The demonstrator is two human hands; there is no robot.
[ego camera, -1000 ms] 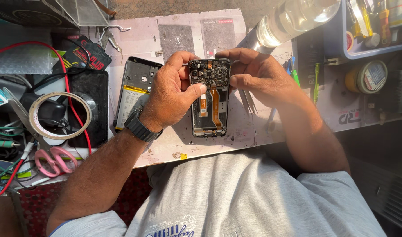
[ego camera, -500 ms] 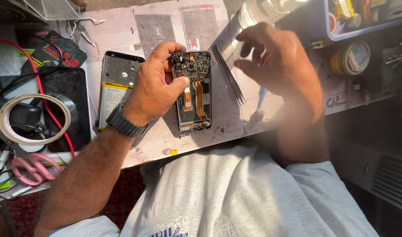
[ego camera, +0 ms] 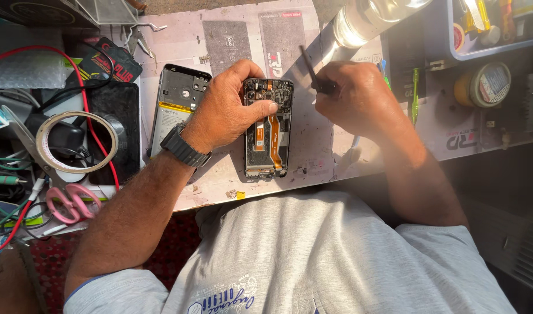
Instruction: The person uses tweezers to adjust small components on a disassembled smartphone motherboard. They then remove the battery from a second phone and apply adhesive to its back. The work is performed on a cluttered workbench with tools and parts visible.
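Observation:
An opened phone lies face down on the work mat, its circuit board and an orange flex cable exposed. My left hand grips its upper left side, thumb across the board near the top. My right hand is closed around a thin dark tool whose tip points up and left, just right of the phone's top. A grey watch sits on my left wrist.
A second phone frame lies left of my left hand. A tape roll, pink scissors and cables crowd the left. A clear bottle, a blue tray and a round tin stand at the back right.
My right hand has closed on the thin dark tool and come back near the phone's top. My left hand keeps its hold on the phone.

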